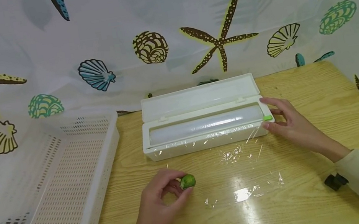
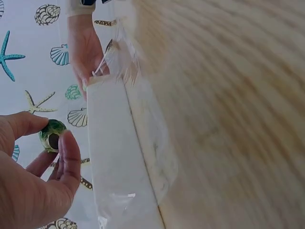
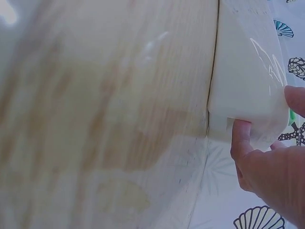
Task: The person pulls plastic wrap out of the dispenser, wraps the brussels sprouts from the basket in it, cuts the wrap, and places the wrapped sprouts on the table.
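Observation:
In the head view my left hand (image 1: 157, 206) pinches a small green Brussels sprout (image 1: 188, 181) between thumb and fingertips, above the table. The left wrist view shows a dark, round stem end on the sprout (image 2: 52, 138). A white cling film dispenser (image 1: 205, 145) lies behind it with its lid (image 1: 198, 99) raised and a film roll (image 1: 205, 123) inside. My right hand (image 1: 293, 126) grips the dispenser's right end, close to a green slider (image 1: 267, 118). Clear cling film (image 1: 235, 156) stretches from the box's front over the table.
A white perforated plastic basket (image 1: 103, 177) stands to the left. The wooden table (image 1: 317, 103) meets a shell-and-starfish patterned cloth (image 1: 165, 13) at the back and right. A small black object (image 1: 336, 181) shows beside the right sleeve.

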`<state>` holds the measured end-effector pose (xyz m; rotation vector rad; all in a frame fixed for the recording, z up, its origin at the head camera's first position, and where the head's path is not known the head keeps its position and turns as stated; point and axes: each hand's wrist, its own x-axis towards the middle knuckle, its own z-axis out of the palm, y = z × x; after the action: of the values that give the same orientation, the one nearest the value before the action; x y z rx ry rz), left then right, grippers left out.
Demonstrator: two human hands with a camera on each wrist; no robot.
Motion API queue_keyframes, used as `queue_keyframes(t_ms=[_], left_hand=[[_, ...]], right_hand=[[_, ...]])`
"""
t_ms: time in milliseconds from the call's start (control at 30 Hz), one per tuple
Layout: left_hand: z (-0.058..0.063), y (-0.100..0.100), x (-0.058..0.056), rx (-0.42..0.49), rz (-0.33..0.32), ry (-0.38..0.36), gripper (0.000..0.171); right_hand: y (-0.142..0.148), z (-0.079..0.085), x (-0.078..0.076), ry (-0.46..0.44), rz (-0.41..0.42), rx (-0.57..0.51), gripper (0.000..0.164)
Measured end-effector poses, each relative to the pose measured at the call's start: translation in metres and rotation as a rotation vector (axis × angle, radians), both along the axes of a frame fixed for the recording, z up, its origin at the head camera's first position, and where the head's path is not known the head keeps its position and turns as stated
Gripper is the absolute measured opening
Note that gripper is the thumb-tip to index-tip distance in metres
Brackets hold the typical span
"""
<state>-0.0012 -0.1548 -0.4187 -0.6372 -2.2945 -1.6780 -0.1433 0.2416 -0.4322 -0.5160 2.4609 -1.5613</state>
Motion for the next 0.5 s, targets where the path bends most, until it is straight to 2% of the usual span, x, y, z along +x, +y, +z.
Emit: queue_keyframes(t_ms=[167,367,500], left_hand=[[-0.006,0.013,-0.003,-0.054,-0.029,-0.001,0.037],[-0.01,0.025,-0.004,-0.087,-0.059,-0.092,0.034],[-0.015,0.032,-0.005,-0.108,-0.079,-0.117,0.031]], right_hand=[[-0.001,0.0,-0.001,-0.004,-0.001,-0.004,0.072],[0.0,0.001,-0.001,-0.012,-0.003,-0.004,0.072],[0.001,0.001,0.0,-0.017,-0.007,-0.004,0.072]])
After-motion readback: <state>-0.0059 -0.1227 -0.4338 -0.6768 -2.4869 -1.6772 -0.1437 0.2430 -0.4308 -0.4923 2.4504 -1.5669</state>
